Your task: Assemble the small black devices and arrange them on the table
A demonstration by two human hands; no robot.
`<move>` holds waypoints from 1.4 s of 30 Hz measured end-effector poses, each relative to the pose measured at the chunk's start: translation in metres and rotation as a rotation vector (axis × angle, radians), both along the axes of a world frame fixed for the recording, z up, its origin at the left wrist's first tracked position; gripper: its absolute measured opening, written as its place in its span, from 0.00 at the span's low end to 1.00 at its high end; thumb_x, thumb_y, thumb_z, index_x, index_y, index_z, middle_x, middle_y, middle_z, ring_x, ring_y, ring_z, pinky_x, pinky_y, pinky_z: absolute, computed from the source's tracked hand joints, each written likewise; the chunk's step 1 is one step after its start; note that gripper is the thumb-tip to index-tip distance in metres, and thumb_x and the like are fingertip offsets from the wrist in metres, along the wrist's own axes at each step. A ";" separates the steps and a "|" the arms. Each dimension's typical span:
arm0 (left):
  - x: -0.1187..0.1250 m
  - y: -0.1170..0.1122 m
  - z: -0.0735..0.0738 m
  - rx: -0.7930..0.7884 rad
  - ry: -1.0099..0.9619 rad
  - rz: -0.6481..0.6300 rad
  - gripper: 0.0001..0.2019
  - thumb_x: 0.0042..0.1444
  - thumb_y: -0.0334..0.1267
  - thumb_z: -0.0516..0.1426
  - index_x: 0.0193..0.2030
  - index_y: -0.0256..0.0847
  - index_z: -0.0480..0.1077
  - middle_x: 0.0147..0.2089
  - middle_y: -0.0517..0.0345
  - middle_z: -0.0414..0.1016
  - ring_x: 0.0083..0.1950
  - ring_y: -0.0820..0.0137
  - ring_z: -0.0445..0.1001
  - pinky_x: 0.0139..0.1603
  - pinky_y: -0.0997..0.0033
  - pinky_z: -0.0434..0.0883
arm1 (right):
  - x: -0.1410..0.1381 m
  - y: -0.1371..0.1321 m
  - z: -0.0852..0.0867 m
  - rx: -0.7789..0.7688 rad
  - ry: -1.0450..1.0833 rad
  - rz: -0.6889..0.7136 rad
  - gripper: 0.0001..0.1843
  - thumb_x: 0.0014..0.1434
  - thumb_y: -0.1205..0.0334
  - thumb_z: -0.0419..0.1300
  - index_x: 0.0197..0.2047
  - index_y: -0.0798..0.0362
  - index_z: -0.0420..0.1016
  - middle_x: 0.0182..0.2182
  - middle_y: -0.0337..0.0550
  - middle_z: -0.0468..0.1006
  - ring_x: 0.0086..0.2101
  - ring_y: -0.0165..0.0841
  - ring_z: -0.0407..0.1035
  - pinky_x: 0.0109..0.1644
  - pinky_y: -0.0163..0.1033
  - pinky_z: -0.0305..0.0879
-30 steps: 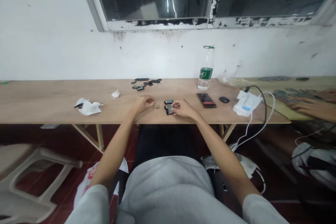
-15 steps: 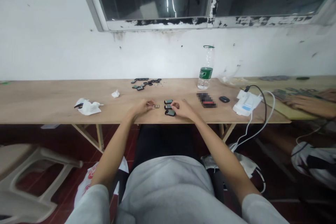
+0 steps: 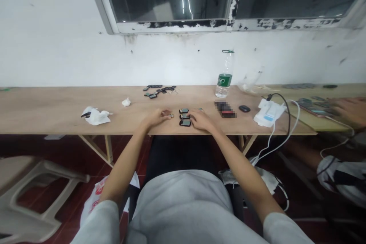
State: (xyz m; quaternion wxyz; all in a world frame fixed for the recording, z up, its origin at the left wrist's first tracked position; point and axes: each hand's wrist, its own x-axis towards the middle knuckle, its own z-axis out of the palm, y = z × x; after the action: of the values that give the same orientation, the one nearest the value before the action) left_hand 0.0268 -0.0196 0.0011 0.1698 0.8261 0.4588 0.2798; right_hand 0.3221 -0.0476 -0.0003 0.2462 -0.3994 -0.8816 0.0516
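Observation:
Three small dark oval parts lie in a short column near the front edge of the wooden table. My right hand rests flat beside them on their right, fingers stretched toward the column, holding nothing that I can see. My left hand lies to their left with thumb and forefinger pinched together. Just beyond its fingertips sits a tiny brown piece. Whether the pinch holds anything is too small to see.
A heap of similar dark parts lies further back. A water bottle, a crumpled tissue, a smaller tissue, a black oval object and a white charger with cables stand around. Another person's hand works at the right.
My right hand let go of the nearest dark part, which now lies in the column, and flattened beside it. My left hand edged right toward the tiny brown piece. The other person's hand shifted.

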 end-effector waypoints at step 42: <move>0.068 -0.040 0.019 0.285 0.051 -0.153 0.17 0.59 0.55 0.64 0.40 0.42 0.79 0.41 0.54 0.82 0.36 0.65 0.78 0.39 0.69 0.72 | 0.022 0.002 0.020 -0.238 0.614 0.044 0.11 0.61 0.64 0.61 0.46 0.56 0.81 0.41 0.48 0.84 0.39 0.36 0.78 0.48 0.41 0.74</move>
State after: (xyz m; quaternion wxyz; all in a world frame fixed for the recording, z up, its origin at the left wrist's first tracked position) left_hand 0.0950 -0.0597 0.0202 0.0599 0.8812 0.3541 0.3073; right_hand 0.3438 -0.0454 0.0192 0.4508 -0.3720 -0.7625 0.2776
